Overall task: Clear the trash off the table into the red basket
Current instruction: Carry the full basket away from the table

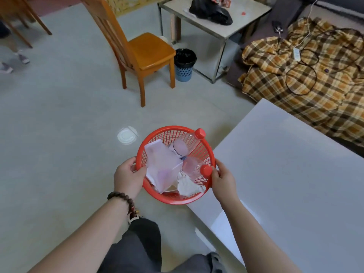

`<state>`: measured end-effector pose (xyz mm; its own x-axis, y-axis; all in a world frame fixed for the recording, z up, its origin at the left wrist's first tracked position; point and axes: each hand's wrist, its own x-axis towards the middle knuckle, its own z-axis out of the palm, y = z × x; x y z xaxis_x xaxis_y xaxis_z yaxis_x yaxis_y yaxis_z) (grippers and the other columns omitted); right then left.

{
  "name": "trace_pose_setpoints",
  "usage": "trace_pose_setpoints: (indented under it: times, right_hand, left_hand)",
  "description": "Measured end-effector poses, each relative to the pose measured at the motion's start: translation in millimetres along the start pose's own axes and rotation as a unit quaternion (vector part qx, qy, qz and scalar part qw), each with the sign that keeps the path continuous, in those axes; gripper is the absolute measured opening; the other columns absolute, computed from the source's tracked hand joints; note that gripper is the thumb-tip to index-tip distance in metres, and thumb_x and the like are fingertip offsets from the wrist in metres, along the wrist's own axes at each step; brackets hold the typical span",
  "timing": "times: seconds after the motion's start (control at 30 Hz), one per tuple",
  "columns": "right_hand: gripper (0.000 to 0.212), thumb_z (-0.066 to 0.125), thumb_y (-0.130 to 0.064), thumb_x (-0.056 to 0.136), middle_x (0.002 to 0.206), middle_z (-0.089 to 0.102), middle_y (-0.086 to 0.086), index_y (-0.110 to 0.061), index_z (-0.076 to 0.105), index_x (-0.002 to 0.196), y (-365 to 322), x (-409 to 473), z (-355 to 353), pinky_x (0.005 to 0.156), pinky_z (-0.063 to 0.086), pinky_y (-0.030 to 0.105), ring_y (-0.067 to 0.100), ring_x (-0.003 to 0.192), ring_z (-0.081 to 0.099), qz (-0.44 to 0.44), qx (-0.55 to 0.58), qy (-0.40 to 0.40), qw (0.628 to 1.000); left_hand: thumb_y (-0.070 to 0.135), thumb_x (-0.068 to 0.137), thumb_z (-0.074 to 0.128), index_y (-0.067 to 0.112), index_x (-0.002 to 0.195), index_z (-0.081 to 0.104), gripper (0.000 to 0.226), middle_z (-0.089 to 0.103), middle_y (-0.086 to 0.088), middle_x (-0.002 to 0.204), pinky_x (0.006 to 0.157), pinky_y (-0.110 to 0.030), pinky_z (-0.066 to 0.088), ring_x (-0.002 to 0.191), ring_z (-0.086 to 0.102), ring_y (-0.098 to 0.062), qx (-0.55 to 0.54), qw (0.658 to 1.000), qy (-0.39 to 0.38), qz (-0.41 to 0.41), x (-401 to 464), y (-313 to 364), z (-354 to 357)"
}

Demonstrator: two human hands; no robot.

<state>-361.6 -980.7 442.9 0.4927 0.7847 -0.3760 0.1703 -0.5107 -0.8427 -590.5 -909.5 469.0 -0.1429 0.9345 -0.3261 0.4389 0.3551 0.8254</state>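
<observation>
Head view: both hands clasp the red basket point(175, 200) by its rim, left hand point(128, 177) and right hand point(223, 179) on opposite sides, beside the white tabletop point(285, 174). Inside lie two red-capped clear bottles point(189, 142), a plastic bag point(161, 166) and crumpled paper point(188, 186).

We see the basket point(175, 200) held between the left hand point(128, 177) and the right hand point(223, 179), just left of the table point(291, 178) corner. In it lie two bottles point(190, 141), a plastic bag point(163, 166) and crumpled paper point(188, 186). Behind stands a chair point(145, 54); right of that, a bin point(184, 65) beside a side table point(222, 18).
</observation>
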Motion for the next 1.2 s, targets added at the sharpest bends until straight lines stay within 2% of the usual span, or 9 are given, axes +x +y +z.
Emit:
trace_pose_setpoints:
  times: [0.2,0.37,0.47,0.6,0.7,0.87,1.03,1.13,1.2]
  right_hand:
    - [0.032,0.038,-0.013,0.096,0.099,0.068,-0.006,-0.021,0.06,0.119,-67.7,20.5,118.3,0.07,0.047,0.017,0.012,0.087,0.062,-0.008,-0.031,0.033,0.999]
    - [0.031,0.039,-0.016,0.097,0.103,0.068,-0.001,-0.021,0.057,0.121,-111.3,43.7,155.5,0.085,0.052,0.036,0.019,0.092,0.061,0.019,-0.037,0.08,0.996]
    - [0.031,0.04,-0.019,0.097,0.102,0.067,-0.003,-0.024,0.057,0.122,-125.2,66.3,155.1,0.085,0.053,0.041,0.022,0.094,0.063,0.021,-0.046,0.093,0.994]
    - [0.033,0.041,-0.017,0.095,0.106,0.067,-0.003,-0.025,0.057,0.123,-132.5,99.6,147.7,0.082,0.048,0.031,0.017,0.093,0.059,0.032,-0.046,0.134,0.989]
    - [0.034,0.04,-0.016,0.096,0.108,0.067,-0.001,-0.023,0.057,0.125,-136.9,129.2,144.2,0.082,0.049,0.028,0.016,0.093,0.06,0.054,-0.018,0.155,0.986]
    - [0.032,0.041,-0.021,0.098,0.101,0.064,-0.007,-0.023,0.055,0.126,-150.7,214.8,134.0,0.063,0.044,0.012,0.001,0.081,0.057,0.072,0.043,0.186,0.979]
    - [0.034,0.042,-0.021,0.098,0.11,0.064,-0.001,-0.02,0.052,0.13,-174.3,321.5,93.7,0.079,0.05,0.025,0.013,0.091,0.059,0.098,0.085,0.217,0.968]
    - [0.033,0.043,-0.02,0.097,0.104,0.064,-0.002,-0.02,0.053,0.129,-187.7,371.1,59.4,0.065,0.044,0.015,0.003,0.08,0.057,0.114,0.08,0.242,0.96]
    - [0.033,0.043,-0.02,0.097,0.103,0.065,-0.001,-0.021,0.053,0.128,-196.0,399.1,37.5,0.063,0.042,0.016,0.004,0.079,0.057,0.134,0.08,0.262,0.952]
  left_hand:
    - [0.012,0.082,0.064,0.022,0.08,0.071,0.013,0.073,0.001,0.069,0.065,-0.046,0.06,0.069,0.069,-0.028,0.005,1.0,-0.01,-0.005,110.4,-2.6,-88.8]
    - [0.01,0.082,0.061,0.014,0.079,0.069,0.009,0.07,-0.013,0.073,0.064,-0.045,0.055,0.072,0.065,-0.036,0.018,0.999,-0.032,0.029,174.8,20.2,-110.7]
    - [0.01,0.081,0.061,0.012,0.078,0.068,0.008,0.069,-0.017,0.073,0.058,-0.038,0.05,0.064,0.06,-0.033,0.01,0.998,-0.06,0.033,203.3,32.7,-103.2]
    - [0.007,0.084,0.06,0.013,0.075,0.067,0.013,0.068,-0.012,0.07,0.057,-0.03,0.046,0.067,0.062,-0.032,0.014,0.995,-0.097,0.022,233.8,53.4,-76.7]
    - [0.008,0.087,0.059,0.014,0.078,0.068,0.013,0.07,-0.012,0.074,0.06,-0.037,0.054,0.071,0.066,-0.032,0.023,0.992,-0.122,0.033,262.7,73.5,-54.1]
    - [0.011,0.089,0.06,0.017,0.078,0.067,0.014,0.071,-0.009,0.076,0.062,-0.035,0.055,0.074,0.067,-0.03,0.048,0.988,-0.138,0.054,337.8,122.2,1.5]
    - [0.013,0.089,0.061,0.02,0.081,0.068,0.014,0.072,-0.007,0.079,0.063,-0.034,0.054,0.078,0.068,-0.029,0.078,0.977,-0.188,0.062,422.7,200.5,92.3]
    - [0.013,0.086,0.063,0.018,0.081,0.069,0.01,0.073,-0.008,0.08,0.07,-0.042,0.06,0.078,0.07,-0.03,0.111,0.965,-0.228,0.068,462.3,253.7,145.4]
    - [0.016,0.087,0.062,0.017,0.08,0.069,0.01,0.074,-0.007,0.078,0.069,-0.043,0.061,0.076,0.07,-0.027,0.129,0.956,-0.254,0.073,480.5,281.8,177.3]
